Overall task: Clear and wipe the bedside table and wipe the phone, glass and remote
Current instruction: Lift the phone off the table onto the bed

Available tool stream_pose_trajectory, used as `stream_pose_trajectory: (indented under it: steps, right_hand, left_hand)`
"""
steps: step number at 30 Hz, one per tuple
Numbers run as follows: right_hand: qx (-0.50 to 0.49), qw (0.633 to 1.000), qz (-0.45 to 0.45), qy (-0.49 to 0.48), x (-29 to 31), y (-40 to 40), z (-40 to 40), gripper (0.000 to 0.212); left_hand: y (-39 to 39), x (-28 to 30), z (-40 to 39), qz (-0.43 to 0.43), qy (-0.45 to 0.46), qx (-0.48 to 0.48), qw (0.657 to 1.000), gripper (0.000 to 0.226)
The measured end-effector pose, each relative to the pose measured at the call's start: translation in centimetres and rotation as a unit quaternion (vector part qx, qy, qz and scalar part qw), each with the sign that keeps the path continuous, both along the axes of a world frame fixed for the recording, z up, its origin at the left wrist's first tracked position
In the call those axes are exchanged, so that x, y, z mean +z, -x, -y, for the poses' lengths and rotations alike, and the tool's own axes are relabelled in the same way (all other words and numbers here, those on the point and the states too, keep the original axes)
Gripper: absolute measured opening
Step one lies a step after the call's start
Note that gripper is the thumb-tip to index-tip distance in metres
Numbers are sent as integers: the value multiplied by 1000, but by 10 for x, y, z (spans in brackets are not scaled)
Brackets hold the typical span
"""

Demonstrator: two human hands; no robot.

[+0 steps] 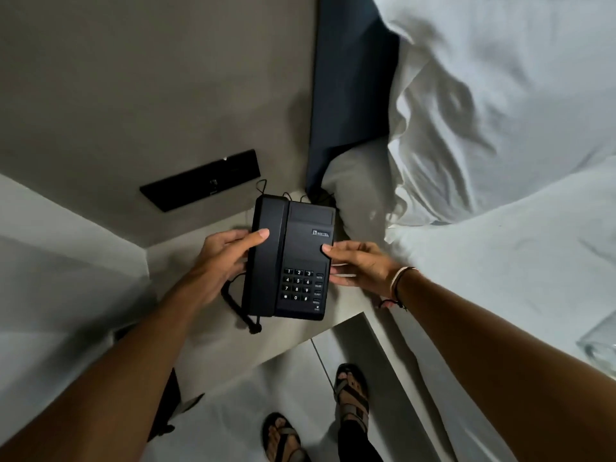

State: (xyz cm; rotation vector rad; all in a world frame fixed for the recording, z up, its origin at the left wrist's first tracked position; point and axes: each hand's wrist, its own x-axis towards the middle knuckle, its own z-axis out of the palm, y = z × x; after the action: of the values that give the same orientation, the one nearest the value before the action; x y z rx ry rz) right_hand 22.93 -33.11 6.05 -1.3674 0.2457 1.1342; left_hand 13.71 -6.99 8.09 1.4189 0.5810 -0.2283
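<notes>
At the centre of the frame, the left hand (226,251) and right hand (358,265) are gripping the black phone (291,258) by its sides, over the pale worktop (206,341); whether it is touching is unclear.

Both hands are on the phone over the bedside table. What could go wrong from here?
The coiled cord hangs off the phone, and thin wires run behind it; lifting far may tug them. The handset only rests in its cradle and could slip if the left hand or right hand tilts the phone.
</notes>
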Motion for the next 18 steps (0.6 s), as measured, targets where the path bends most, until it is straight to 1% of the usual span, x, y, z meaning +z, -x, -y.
stream_pose_trajectory:
  steps: [2, 5, 7, 8, 10, 12, 15, 18]
  right_hand:
    - [10, 1000, -4, -9, 21, 6, 16, 38]
    - [22, 1000, -5, -10, 51, 12, 47, 25]
    - [16, 1000, 1, 1, 71, 16, 74, 33]
    - [12, 1000, 5, 7, 81, 17, 89, 34]
    - [10, 1000, 7, 12, 98, 18, 117, 27]
    - [-2, 1000, 8, 15, 111, 19, 146, 28]
    - [-36, 999, 8, 19, 126, 22, 191, 33]
    - [-91, 996, 17, 20, 133, 28, 236, 29]
  left_hand:
    - [0, 21, 9, 6, 5, -21, 1000, 51]
    - [-7, 49, 31, 14, -12, -54, 998, 53]
    - [-15, 70, 52, 18, -21, -84, 996, 51]
    - [-21, 79, 64, 18, -21, -101, 994, 51]
    - [-33, 92, 88, 13, -20, -126, 992, 52]
    - [-47, 103, 114, 9, -25, -142, 990, 53]
    - [-66, 115, 160, 24, -32, -190, 981, 43]
    - [-87, 124, 212, 38, -49, -231, 971, 38]
